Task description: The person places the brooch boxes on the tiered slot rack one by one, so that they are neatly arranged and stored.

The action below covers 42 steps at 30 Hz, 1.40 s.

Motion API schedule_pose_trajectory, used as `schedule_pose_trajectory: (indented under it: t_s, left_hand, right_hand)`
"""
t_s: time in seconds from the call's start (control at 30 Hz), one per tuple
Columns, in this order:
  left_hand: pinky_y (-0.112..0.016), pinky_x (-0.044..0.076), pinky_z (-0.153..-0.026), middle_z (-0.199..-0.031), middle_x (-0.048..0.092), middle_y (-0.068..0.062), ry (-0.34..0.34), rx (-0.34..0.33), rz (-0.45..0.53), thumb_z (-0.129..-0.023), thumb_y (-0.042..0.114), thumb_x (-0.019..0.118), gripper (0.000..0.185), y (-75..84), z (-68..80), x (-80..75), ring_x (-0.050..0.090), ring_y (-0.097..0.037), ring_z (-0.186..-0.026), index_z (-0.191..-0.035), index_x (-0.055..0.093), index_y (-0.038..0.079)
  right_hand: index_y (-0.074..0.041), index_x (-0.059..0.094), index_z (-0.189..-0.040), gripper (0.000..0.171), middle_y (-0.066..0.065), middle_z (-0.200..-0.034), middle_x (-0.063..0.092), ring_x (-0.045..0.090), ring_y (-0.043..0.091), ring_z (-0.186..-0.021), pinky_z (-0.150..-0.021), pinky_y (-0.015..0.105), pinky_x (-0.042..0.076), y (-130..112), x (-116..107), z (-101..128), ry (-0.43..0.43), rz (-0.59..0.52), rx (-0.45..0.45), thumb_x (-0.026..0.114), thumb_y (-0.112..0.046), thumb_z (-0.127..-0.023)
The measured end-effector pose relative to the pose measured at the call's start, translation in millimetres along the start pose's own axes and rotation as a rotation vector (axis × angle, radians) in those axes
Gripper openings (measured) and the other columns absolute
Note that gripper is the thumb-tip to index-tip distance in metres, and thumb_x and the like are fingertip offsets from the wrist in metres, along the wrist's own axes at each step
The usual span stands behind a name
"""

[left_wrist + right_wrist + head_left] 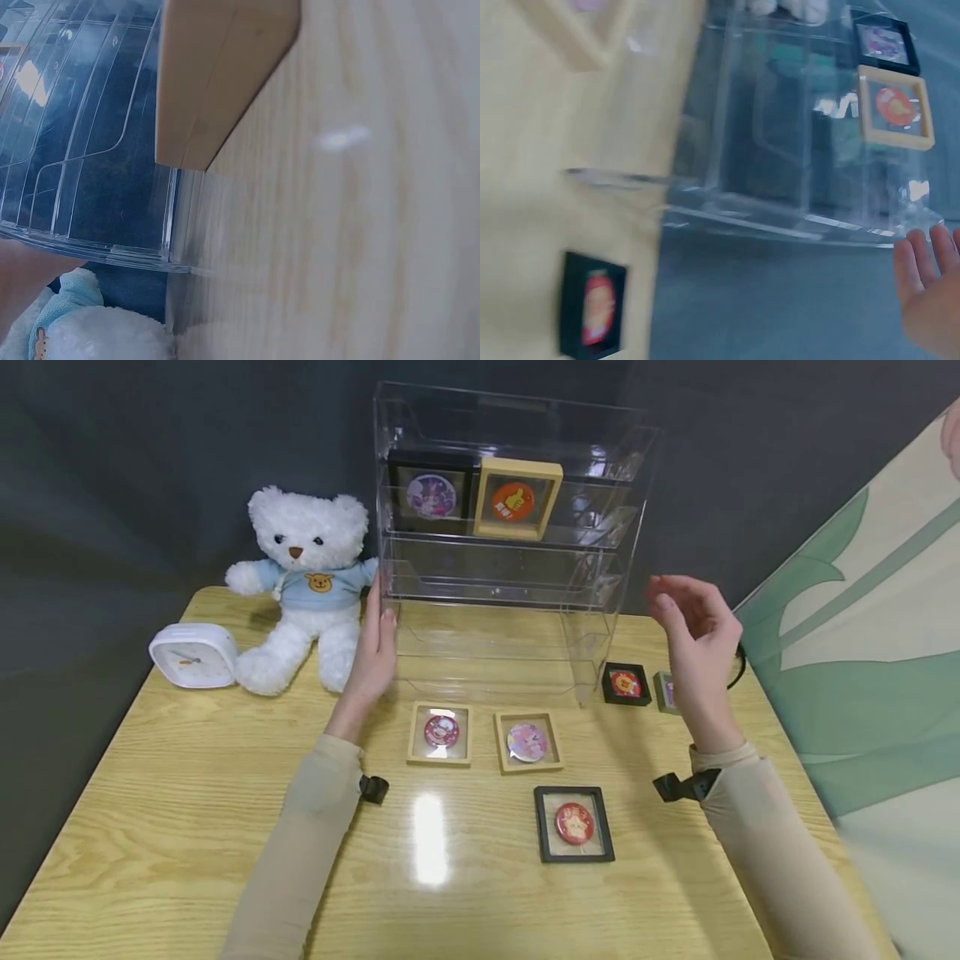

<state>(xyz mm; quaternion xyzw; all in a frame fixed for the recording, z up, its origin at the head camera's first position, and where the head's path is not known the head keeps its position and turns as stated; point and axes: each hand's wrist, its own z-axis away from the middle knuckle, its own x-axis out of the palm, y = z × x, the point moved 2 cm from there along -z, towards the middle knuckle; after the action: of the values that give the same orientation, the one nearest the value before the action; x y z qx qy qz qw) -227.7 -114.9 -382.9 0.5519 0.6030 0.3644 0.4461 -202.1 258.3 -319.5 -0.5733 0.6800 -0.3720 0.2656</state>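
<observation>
A clear acrylic display rack (495, 603) with several tiers stands at the back of the table. My left hand (372, 647) rests along its left side, fingers extended upward. To the right of the rack, my right hand (701, 635) is raised with loosely bent fingers and holds nothing. On an upper tier a black-framed purple badge (431, 496) sits beside a light wood frame with an orange thumbs-up badge (514, 500). In front lie a wood frame with a red badge (441, 732), a wood frame with a pink badge (527, 742) and a black frame with a red badge (574, 824).
A white teddy bear (309, 585) in a blue top sits left of the rack, next to a white clock (193, 655). Right of the rack lie a small black frame (626, 683) and a small green frame (664, 692), partly hidden by my right hand.
</observation>
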Motion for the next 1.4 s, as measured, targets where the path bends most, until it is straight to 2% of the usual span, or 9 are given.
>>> schedule_pose_trajectory:
  t_s: [0.13, 0.43, 0.63, 0.8, 0.93, 1.17, 1.3, 1.4]
  left_hand:
    - [-0.029, 0.013, -0.130, -0.178, 0.003, -0.019, 0.008, 0.014, -0.006, -0.115, 0.003, 0.023, 0.058, 0.9, -0.5, -0.9, 0.007, -0.030, -0.163, -0.170, 0.004, -0.003]
    - [-0.027, 0.008, -0.130, -0.177, 0.003, -0.022, 0.014, 0.051, -0.027, -0.115, 0.000, 0.025, 0.058, 1.7, -2.4, -2.3, 0.006, -0.033, -0.163, -0.168, 0.005, -0.007]
    - [-0.026, 0.009, -0.130, -0.177, 0.003, -0.021, 0.006, 0.044, -0.016, -0.115, 0.001, 0.024, 0.057, 1.7, -1.7, -2.1, 0.005, -0.032, -0.163, -0.168, 0.004, -0.007]
    - [-0.026, 0.010, -0.130, -0.177, 0.002, -0.022, 0.006, 0.045, -0.011, -0.115, 0.000, 0.023, 0.057, 2.1, -1.1, -1.6, 0.005, -0.032, -0.163, -0.168, 0.004, -0.007]
    - [-0.026, 0.010, -0.130, -0.177, 0.003, -0.022, 0.005, 0.045, -0.007, -0.115, 0.000, 0.023, 0.057, 1.5, -0.9, -1.3, 0.005, -0.032, -0.163, -0.168, 0.003, -0.007]
    - [-0.027, 0.010, -0.130, -0.177, 0.002, -0.019, -0.001, 0.019, -0.004, -0.115, 0.002, 0.023, 0.058, -0.6, -0.3, -0.9, 0.004, -0.030, -0.163, -0.169, 0.003, -0.005]
    - [-0.027, 0.011, -0.130, -0.178, 0.001, -0.019, -0.006, 0.014, 0.000, -0.115, 0.002, 0.023, 0.058, -0.5, -0.1, -0.8, 0.005, -0.030, -0.163, -0.169, 0.003, -0.005]
    - [-0.027, 0.010, -0.130, -0.177, 0.002, -0.021, -0.001, 0.026, -0.007, -0.115, 0.002, 0.023, 0.058, 0.3, -0.5, -0.7, 0.005, -0.032, -0.163, -0.169, 0.003, -0.006]
  right_hand:
    - [0.014, 0.069, -0.123, 0.025, 0.020, -0.122, 0.073, 0.072, 0.026, -0.109, -0.099, 0.029, 0.059, 3.7, -15.7, 25.9, -0.048, -0.003, 0.111, 0.067, -0.002, -0.105]
    - [0.009, 0.066, -0.133, 0.031, 0.007, -0.127, 0.072, 0.072, 0.018, -0.112, -0.098, 0.024, 0.058, 15.8, -42.6, 86.2, -0.232, 0.254, 0.314, 0.058, -0.013, -0.112]
    - [0.006, 0.066, -0.137, 0.032, -0.001, -0.129, 0.073, 0.070, 0.010, -0.115, -0.097, 0.019, 0.056, 21.3, -55.2, 120.6, -0.360, 0.366, 0.411, 0.061, -0.013, -0.111]
    - [0.000, 0.067, -0.138, 0.032, 0.005, -0.134, 0.072, 0.069, 0.005, -0.113, -0.096, 0.016, 0.054, 22.7, -63.8, 141.7, -0.437, 0.439, 0.486, 0.063, -0.015, -0.110]
    - [-0.003, 0.066, -0.141, 0.034, 0.012, -0.138, 0.069, 0.067, 0.006, -0.114, -0.094, 0.015, 0.052, 22.7, -67.3, 149.6, -0.506, 0.477, 0.500, 0.065, -0.015, -0.109]
    - [0.001, 0.054, -0.152, 0.051, 0.023, -0.147, 0.059, 0.066, 0.020, -0.125, -0.101, 0.020, 0.054, 24.0, -70.5, 156.2, -0.697, 0.392, 0.491, 0.071, -0.006, -0.104]
    - [0.000, 0.049, -0.156, 0.068, 0.021, -0.152, 0.056, 0.060, 0.029, -0.131, -0.107, 0.026, 0.051, 25.8, -71.7, 163.4, -0.827, 0.433, 0.449, 0.081, -0.008, -0.097]
    - [-0.004, 0.045, -0.159, 0.087, 0.018, -0.154, 0.054, 0.058, 0.031, -0.132, -0.109, 0.027, 0.048, 24.3, -71.1, 167.5, -0.907, 0.491, 0.392, 0.092, -0.019, -0.088]
